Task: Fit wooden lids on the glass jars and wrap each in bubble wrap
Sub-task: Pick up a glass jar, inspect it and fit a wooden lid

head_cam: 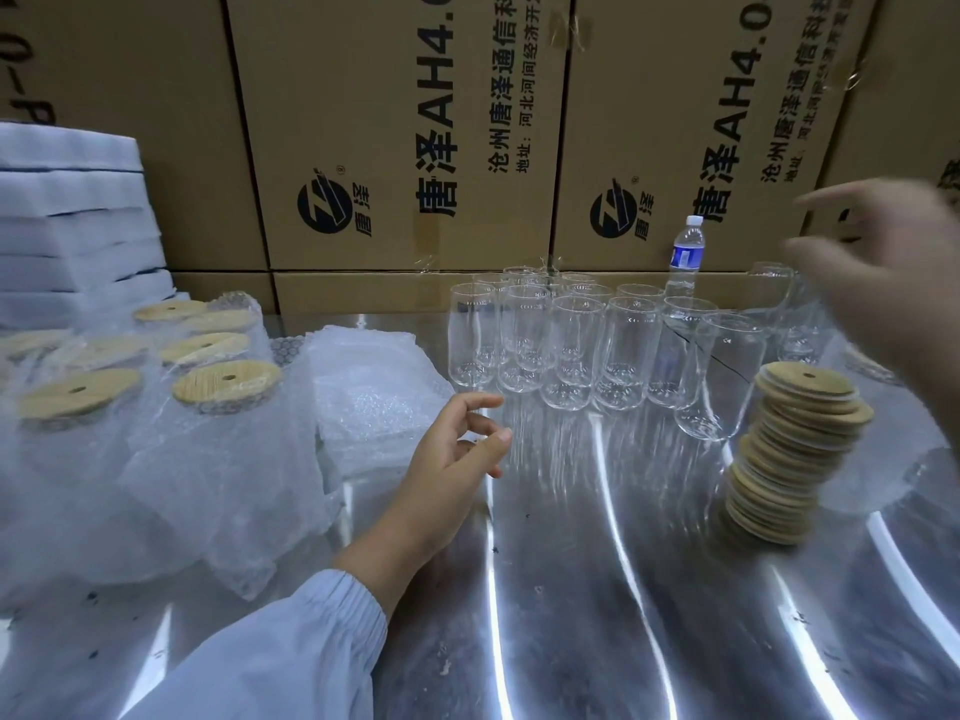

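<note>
glass jars (571, 345): unlidded, upright, clustered far centre on the metal table (571, 589).
wooden lids (795, 454): leaning stack, right, just near of the jar cluster.
bubble wrap sheets (374, 387): pile, left of the jars.
wrapped jars (223, 387): lidded, in bubble wrap, grouped at left.
left hand (457, 444): over the table between sheets and jars, fingers loosely curled, holding nothing.
right hand (893, 283): raised far right above the jars, blurred, fingers spread, holding nothing.
water bottle (685, 257): upright behind the jars.
cardboard boxes (405, 122): stacked along the far side.
</note>
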